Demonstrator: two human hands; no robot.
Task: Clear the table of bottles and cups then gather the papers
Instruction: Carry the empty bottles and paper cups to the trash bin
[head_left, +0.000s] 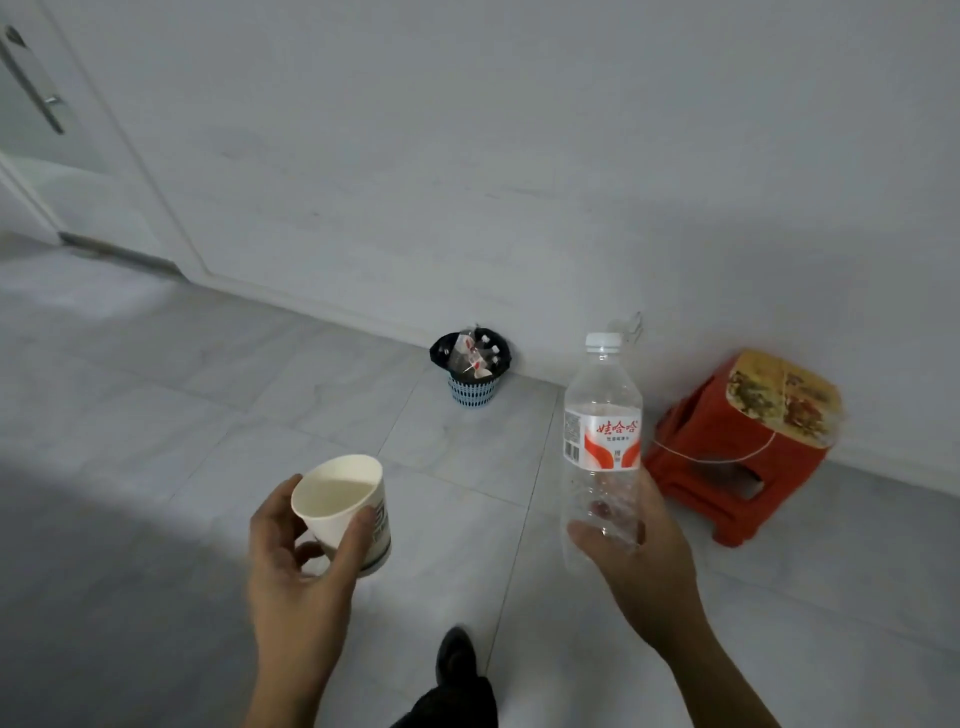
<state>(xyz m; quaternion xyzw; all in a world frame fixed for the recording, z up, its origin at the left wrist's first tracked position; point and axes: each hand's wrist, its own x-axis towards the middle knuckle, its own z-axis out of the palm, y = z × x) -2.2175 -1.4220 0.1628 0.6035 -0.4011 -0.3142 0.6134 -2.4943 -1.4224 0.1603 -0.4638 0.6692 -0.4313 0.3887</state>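
- L hand (291, 561) wraps paper cup (345, 506), tilted, looks empty.
- R hand (631, 558) grips clear bottle (602, 441) at base, upright, cap on.
- Bin (471, 371) by wall ahead, w/ trash already inside; both items not yet dropped.
- Table & papers out of view; gathering likely still to do.

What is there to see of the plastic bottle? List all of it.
The plastic bottle is clear, ribbed and looks empty, with a white screw cap on and a white-and-red label with red characters round its middle. It stands nearly upright in the air, held by its lower part in the right hand, above the tiled floor.
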